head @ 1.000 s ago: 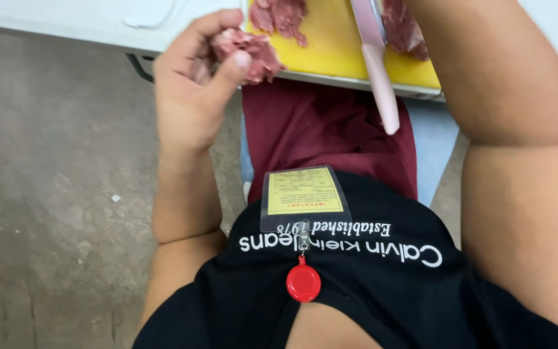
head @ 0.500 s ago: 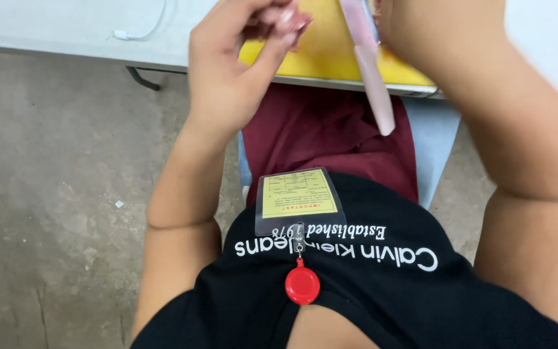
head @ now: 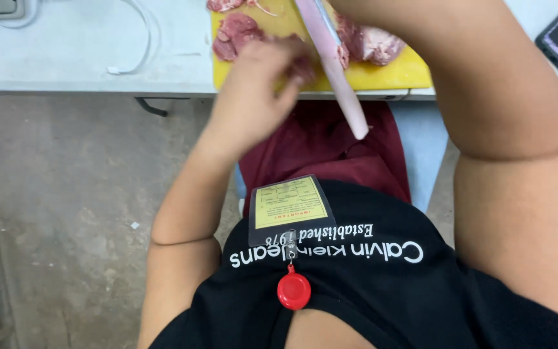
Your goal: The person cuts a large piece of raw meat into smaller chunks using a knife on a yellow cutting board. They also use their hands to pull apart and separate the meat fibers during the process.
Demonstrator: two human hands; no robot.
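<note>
Standing by: person seated at the white table (head: 85,52), yellow cutting board (head: 382,74) at its near edge.
Left hand (head: 259,90): blurred, fingers curled over a piece of raw meat (head: 234,35) on the board; whether it is pinched, I cannot tell.
Right hand: out of view above; grip cannot be told.
Pink knife handle (head: 337,71): long axis runs from the board down toward the lap, butt overhanging the table edge.
Risk: the left fingers sit close beside the knife; I'd judge a slip could nick them.
</note>
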